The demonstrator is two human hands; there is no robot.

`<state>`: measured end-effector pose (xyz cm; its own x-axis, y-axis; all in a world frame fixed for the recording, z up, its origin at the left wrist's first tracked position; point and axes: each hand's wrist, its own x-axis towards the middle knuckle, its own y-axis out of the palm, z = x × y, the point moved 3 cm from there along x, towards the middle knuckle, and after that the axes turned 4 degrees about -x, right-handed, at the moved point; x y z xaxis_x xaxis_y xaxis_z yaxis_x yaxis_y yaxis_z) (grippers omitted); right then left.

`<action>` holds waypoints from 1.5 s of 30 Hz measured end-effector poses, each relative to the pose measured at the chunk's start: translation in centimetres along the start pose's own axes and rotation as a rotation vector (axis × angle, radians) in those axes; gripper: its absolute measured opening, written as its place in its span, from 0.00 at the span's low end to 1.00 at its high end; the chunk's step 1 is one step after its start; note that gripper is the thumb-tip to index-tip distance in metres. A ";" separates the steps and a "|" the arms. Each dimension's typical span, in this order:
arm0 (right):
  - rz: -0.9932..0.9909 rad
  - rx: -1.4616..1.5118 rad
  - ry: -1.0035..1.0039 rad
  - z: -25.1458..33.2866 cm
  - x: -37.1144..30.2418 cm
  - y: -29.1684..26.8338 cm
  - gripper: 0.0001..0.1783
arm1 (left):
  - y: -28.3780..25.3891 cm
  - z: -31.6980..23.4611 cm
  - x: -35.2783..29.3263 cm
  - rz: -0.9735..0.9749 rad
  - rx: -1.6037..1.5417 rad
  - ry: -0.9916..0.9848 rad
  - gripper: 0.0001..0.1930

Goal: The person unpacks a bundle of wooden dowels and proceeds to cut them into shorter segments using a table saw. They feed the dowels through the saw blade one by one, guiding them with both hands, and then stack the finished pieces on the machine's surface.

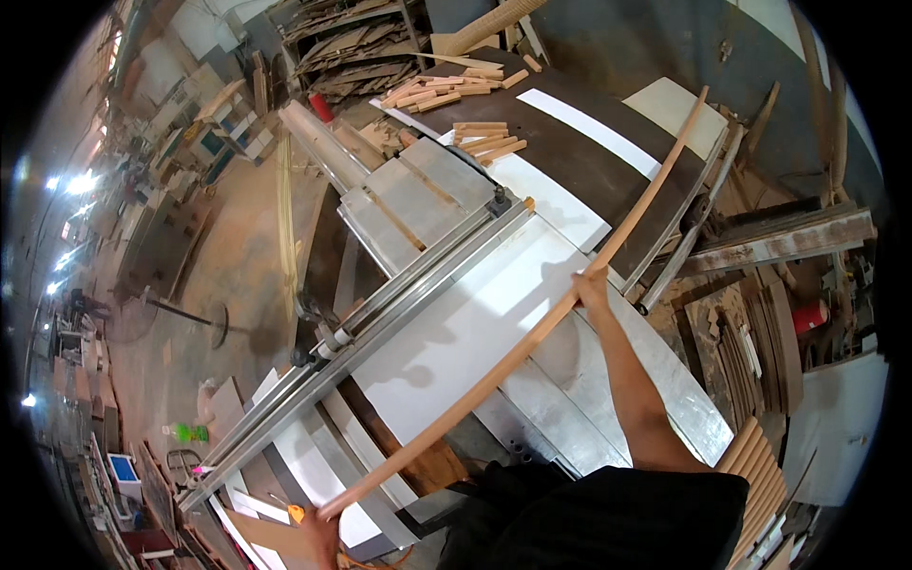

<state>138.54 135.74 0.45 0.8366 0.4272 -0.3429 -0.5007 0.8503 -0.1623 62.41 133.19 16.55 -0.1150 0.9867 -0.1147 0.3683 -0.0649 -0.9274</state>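
Spanning the metal-topped table on a diagonal, a long, smooth wooden strip runs from lower left to upper right. The left hand is clamped on its near end, beside a small orange object, possibly a tool, though it is too small to tell. Near the lower right edge lie ribbed-looking rows of tan wooden strips.

The right hand is closed around the strip farther along, above the table. Under it spreads a flat, glossy white panel, bordered by brushed grey metal and a straight, shiny rail. Past the rail, a dusty concrete floor stretches left.

Farther on, a dark brown board carries a narrow white strip and a loose heap of short, square-edged wooden blocks. Beyond, a ribbed tan hose curves beside a rack crammed with rough, splintery offcuts.
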 end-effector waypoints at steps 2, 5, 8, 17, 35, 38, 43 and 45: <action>0.143 -0.114 0.028 1.9 -5.0 3.7 0.28 | 4.4 -2.4 1.3 0.048 -0.071 0.057 0.25; 0.168 -0.204 0.010 0.8 -7.1 6.0 0.37 | 11.6 -11.6 5.1 0.197 -0.051 0.125 0.23; 0.221 -0.304 -0.030 1.2 -8.0 9.0 0.52 | 15.9 -20.2 8.5 0.249 -0.069 0.195 0.22; 0.178 -0.319 -0.067 3.2 -0.8 14.3 0.47 | 18.3 -31.8 14.3 -0.007 -0.257 0.508 0.21; 0.263 -0.197 0.017 4.9 1.1 18.6 0.56 | 8.8 -23.1 27.9 -0.489 -0.837 0.167 0.19; 0.241 -0.198 0.049 4.5 1.9 17.5 0.57 | 8.5 -25.5 19.9 -0.307 -0.901 0.098 0.11; 0.272 -0.202 0.017 5.0 0.7 18.1 0.57 | 15.0 -20.0 12.0 -0.210 -0.912 0.036 0.12; 0.263 -0.239 0.007 5.0 0.4 18.2 0.57 | 16.8 -19.8 10.9 -0.190 -1.010 -0.010 0.19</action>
<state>130.87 152.95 2.02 0.6711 0.6192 -0.4077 -0.7373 0.6150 -0.2796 85.61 145.80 6.74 -0.2583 0.9661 -0.0043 0.9470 0.2523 -0.1990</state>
